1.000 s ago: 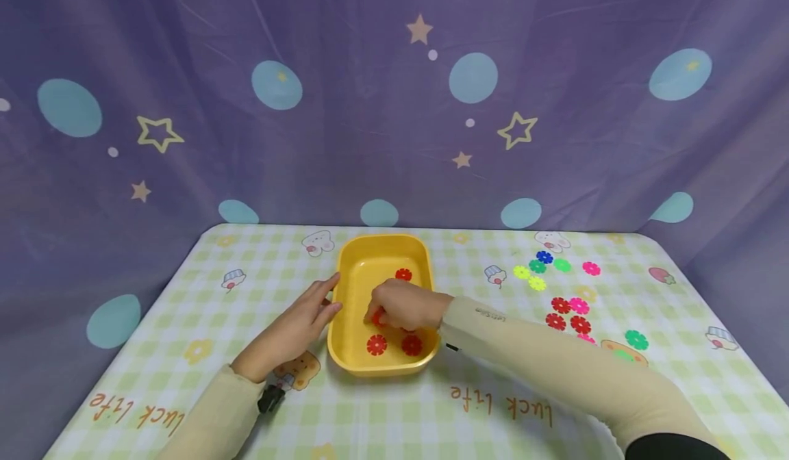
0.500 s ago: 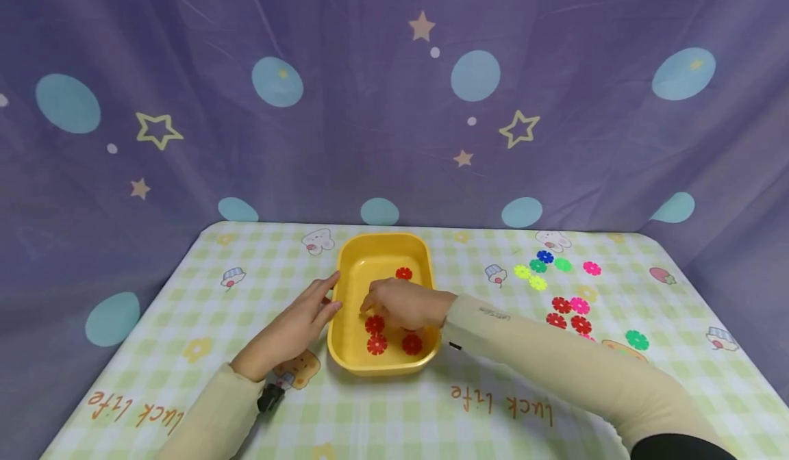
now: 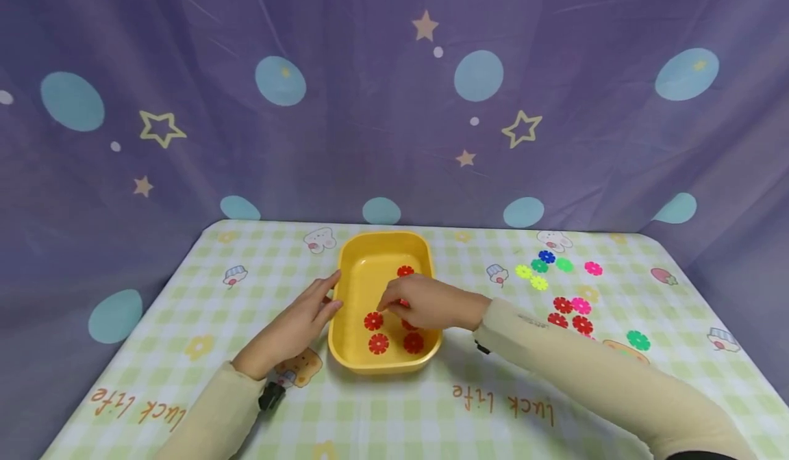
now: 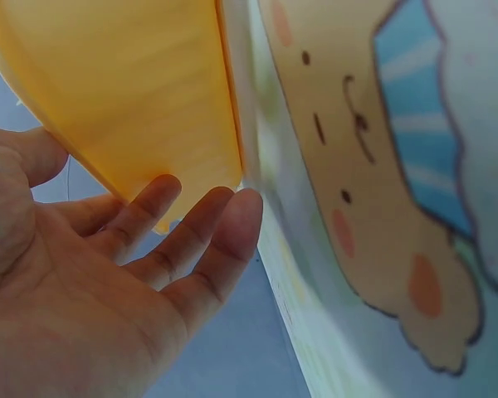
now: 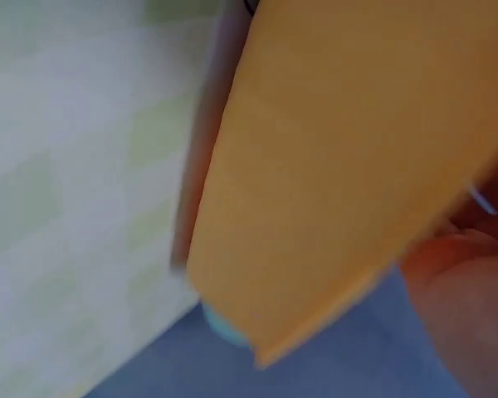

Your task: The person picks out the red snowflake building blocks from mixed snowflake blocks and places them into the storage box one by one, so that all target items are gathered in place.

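At nine o'clock we see a left hand (image 3: 296, 320), fingers relaxed, against a yellow rounded-rectangular plastic tray (image 3: 364, 272); a right hand (image 3: 425, 300) reaches in from three o'clock, fingertips drawn together beside red flower-shaped plastic discs (image 3: 379, 343) on the tray's floor; whether it pinches one, we cannot tell; we judge a dragged knuckle could scatter the discs, or a knocked rim slide the tray past so loose a brace.

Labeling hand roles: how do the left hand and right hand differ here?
Place: the left hand touches the yellow tray at its left rim; the right hand reaches over its interior.
Fingers: the left hand's are spread; the right hand's are bunched, contents unclear.
Shared: both are bare, with beige sleeves.
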Motion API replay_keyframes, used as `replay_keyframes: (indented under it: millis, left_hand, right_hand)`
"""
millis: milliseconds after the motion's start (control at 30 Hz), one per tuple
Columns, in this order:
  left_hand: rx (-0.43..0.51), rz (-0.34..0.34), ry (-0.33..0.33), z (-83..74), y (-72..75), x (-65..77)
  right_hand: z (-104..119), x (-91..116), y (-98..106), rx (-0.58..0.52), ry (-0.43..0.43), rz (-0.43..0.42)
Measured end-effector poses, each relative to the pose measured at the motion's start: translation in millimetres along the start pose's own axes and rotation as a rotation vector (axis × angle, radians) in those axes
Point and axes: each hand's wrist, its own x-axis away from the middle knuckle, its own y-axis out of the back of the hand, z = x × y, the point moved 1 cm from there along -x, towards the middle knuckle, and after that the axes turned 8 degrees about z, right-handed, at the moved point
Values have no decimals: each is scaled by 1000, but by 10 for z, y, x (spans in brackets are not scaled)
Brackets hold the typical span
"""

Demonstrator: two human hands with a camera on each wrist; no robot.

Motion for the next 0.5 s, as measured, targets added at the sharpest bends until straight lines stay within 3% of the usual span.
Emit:
replay_keyframes:
  millis: [133,233,300,367,500]
  left_hand:
    - [-4,-2,7,-13,-2,-2]
    - [4,1,21,-21,2,-1]
    - [6,6,26,-32,7,4]
    - [9,9,29,-42,7,1]
    - [-1,6,15,-60,2,-5]
  right_hand:
    - [-90,456,161,-2,57,-188]
    - [-270,879,264,18,14,-323]
    - [-434,1171,312,49,-65,-376]
    - [-609,1460,329,65,-201,-383]
    - [-930,1954,264,6,-452,-267]
